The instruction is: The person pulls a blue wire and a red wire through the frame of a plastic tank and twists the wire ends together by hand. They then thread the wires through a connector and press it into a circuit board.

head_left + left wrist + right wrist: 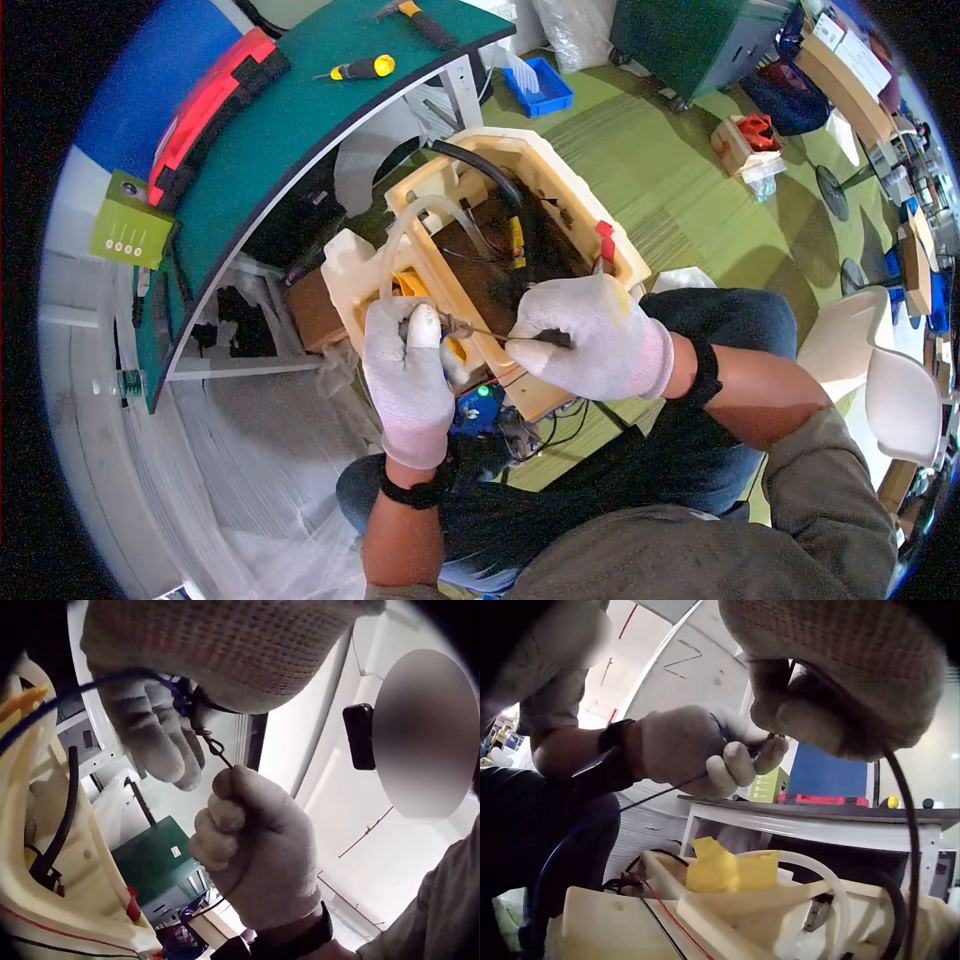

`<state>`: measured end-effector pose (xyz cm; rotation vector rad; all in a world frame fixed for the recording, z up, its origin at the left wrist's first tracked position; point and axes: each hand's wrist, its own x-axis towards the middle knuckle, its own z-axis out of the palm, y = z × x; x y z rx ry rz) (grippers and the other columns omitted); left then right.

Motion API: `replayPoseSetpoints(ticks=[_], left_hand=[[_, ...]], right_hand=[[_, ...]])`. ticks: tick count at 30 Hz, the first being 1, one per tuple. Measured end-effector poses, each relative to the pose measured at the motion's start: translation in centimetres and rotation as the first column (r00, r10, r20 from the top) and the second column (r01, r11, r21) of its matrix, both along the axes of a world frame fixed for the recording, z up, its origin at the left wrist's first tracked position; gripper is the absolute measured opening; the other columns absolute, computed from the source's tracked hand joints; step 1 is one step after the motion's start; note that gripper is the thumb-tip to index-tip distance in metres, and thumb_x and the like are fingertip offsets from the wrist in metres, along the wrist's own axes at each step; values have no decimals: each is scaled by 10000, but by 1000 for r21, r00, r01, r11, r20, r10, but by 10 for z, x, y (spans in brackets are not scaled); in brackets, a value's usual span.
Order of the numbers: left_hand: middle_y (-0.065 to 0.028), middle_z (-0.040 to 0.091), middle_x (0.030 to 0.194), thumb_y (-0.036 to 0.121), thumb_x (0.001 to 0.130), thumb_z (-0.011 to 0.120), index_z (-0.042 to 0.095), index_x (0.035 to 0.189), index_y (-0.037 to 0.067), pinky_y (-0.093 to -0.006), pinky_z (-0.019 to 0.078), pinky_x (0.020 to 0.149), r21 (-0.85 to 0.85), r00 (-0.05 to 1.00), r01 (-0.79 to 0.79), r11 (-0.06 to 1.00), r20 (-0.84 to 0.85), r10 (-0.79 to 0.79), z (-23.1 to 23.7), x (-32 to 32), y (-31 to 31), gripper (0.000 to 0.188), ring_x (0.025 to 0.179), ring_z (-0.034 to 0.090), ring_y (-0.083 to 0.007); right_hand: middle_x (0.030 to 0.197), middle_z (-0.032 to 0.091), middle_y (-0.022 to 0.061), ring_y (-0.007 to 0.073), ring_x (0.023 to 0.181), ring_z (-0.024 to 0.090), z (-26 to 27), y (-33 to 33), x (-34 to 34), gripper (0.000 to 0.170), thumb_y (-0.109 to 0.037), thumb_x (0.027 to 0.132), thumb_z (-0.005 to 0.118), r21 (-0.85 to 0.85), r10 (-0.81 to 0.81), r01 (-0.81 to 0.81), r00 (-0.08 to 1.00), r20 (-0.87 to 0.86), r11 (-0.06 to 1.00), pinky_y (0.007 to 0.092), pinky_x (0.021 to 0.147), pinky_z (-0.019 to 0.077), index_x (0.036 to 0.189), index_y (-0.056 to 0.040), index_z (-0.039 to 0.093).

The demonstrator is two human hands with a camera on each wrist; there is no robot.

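both hands wear pale knitted gloves and are raised close together above the near end of a cream tub (622,255). the left hand (408,365) has its fingers curled round a blue wire (97,680), which trails away from the glove in a long curve. the right hand (590,335) pinches a dark wire (217,750) between thumb and forefinger; its small twisted loop stands out just beside the left fingers, and its length hangs down from the right glove. whether the two wires touch is impossible to tell. below the hands, a yellow sheet (731,870) sits in the tub, near a pale hose (392,245) that arches over the tub's inner wall. a black hose (480,163) bends down inside the tub. a green light glows on a blue part (475,412) beneath the left hand. on the green-topped bench (255,165) lie a screwdriver (358,69), a hammer (428,24) and a red case (205,115).
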<state>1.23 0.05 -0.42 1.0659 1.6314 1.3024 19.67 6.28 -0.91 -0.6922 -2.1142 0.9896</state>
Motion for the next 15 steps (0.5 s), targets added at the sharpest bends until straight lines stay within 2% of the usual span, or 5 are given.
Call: replayPoseSetpoints(ticks=[2,3,6,9,15], left_hand=[[-54,602,786,116,989,494,519,1037,26,-218,405,445,19,999,-29,999,-32,30,-1,-1,2,105,501,516,-66],[-40,584,781,108,994,484,518,1020,32,-201,424,481,-13,998,-57,998,-31,57,1,1,2,87,549,516,-56],[-19,562,786,93,995,494,518,993,38,-191,426,520,151,947,-80,985,-297,122,-15,-8,3,61,601,494,-40],[-5,551,799,82,989,521,523,979,38,-190,432,559,135,972,-171,976,-141,190,-5,-11,2,45,650,486,-35],[6,538,774,82,992,519,522,975,38,-193,431,543,147,963,-216,965,-131,236,2,-14,1,47,634,482,-24]], right_hand=[[718,592,150,361,686,615,3,0,0,150,-150,790,688,0,0,0,1000,7,1000,418,602,489,740,-44,595],[718,592,151,360,686,615,3,-1,0,146,-146,790,686,-5,-2,2,1000,11,1000,418,601,489,740,-44,595],[706,585,151,348,675,619,9,-1,3,131,-125,791,674,-85,-6,10,999,46,996,404,599,486,738,-39,592],[690,574,146,324,659,619,22,-1,8,131,-104,786,675,-191,-32,38,999,35,981,384,597,480,736,-24,584],[671,562,130,288,623,603,27,-2,8,140,-74,788,677,-190,-47,55,998,46,980,356,574,456,723,-6,572]])
